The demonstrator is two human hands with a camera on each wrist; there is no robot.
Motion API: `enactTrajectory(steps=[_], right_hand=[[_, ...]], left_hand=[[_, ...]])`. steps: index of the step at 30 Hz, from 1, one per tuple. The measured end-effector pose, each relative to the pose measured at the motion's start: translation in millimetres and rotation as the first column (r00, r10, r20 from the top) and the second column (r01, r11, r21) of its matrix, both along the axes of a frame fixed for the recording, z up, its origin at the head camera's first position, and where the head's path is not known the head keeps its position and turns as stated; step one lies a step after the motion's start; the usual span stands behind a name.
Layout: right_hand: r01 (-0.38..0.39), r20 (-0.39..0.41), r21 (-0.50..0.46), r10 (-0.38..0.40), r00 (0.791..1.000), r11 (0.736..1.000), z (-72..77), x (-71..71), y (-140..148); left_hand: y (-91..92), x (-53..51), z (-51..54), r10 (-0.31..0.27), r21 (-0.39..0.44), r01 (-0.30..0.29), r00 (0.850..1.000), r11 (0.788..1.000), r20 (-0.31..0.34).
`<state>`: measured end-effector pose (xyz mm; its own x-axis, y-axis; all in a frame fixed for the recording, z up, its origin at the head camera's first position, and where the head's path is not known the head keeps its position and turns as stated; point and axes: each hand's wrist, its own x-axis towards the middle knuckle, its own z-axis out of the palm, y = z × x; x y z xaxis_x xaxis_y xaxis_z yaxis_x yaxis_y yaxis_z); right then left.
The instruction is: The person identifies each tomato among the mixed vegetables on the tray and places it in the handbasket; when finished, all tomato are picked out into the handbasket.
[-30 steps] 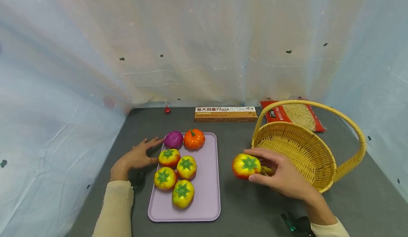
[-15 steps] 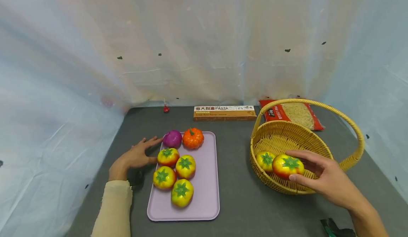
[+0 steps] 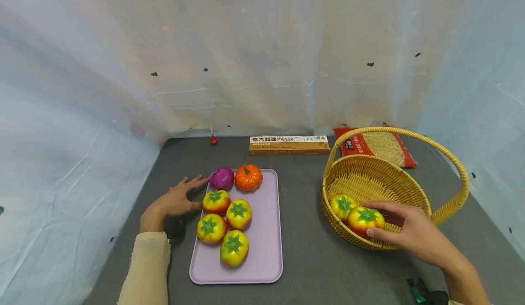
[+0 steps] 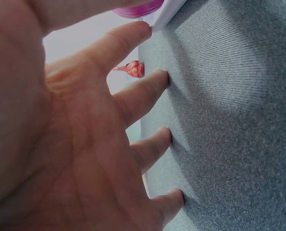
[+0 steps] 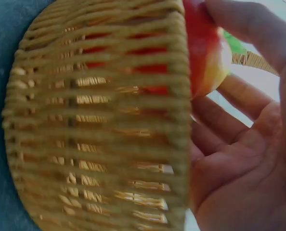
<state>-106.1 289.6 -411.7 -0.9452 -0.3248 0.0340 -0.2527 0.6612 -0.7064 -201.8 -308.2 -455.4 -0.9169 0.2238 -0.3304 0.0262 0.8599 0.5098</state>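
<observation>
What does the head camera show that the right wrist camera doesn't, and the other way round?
Only the head view shows the left hand by the tray, plus the purple onion, orange pumpkin, pasta box and red bag. Only the right wrist view shows the palm of the right hand and red fruit skin through gaps in the basket. Both show that hand holding a fruit in the basket.

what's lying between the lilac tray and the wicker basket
Nothing but bare grey tabletop lies between the lilac tray and the wicker basket; the head view shows it.
</observation>
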Motion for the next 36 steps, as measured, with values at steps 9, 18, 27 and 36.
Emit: enactTrajectory(steps=[9,18,27,36], right_hand=[[0.014,-0.033,0.09,-0.011,0.999,0.996,-7.1,-13.9,-17.0],[0.026,-0.045,0.109,-0.021,0.999,0.994,-16.1,-32.2,-35.0],[0.056,-0.074,0.09,-0.049,0.996,0.994,-13.6,-25.4,-32.1],[-0.023,-0.177,-0.117,0.001,0.984,0.993,-4.4,-20.0,-44.6]], left_hand=[[0.0,-0.8,-2.0,-0.008,0.008,0.008,1.0,1.0,-0.006],[0.7,1.0,-4.9,0.001,0.016,-0.001,1.0,1.0,-0.003],[1.4,-0.9,-3.7,-0.006,0.012,0.007,1.0,1.0,-0.013],[0.4,1.0,0.2,-0.01,0.006,0.01,1.0,1.0,-0.013]])
